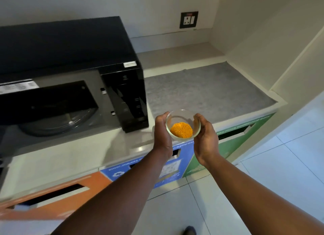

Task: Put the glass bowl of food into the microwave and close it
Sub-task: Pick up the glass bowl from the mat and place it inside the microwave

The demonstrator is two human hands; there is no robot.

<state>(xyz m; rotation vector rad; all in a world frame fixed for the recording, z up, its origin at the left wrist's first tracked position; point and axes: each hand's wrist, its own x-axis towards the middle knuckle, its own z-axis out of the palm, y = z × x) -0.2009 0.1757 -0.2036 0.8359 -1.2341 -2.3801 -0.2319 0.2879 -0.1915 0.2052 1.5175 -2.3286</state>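
A small clear glass bowl (182,115) with a mound of orange food (181,129) is held between both hands above the counter's front edge. My left hand (162,134) cups its left side and my right hand (206,138) grips its right side. The black microwave (70,47) stands on the counter to the left. Its cavity is open and shows the glass turntable (57,124); its door is out of view. The bowl is to the right of the microwave's control panel (128,97), outside the cavity.
A grey mat (210,87) covers the counter to the right of the microwave. A wall socket (188,19) sits on the back wall. Orange, blue and green waste-bin fronts (175,164) with slots run below the counter edge. White floor tiles lie to the right.
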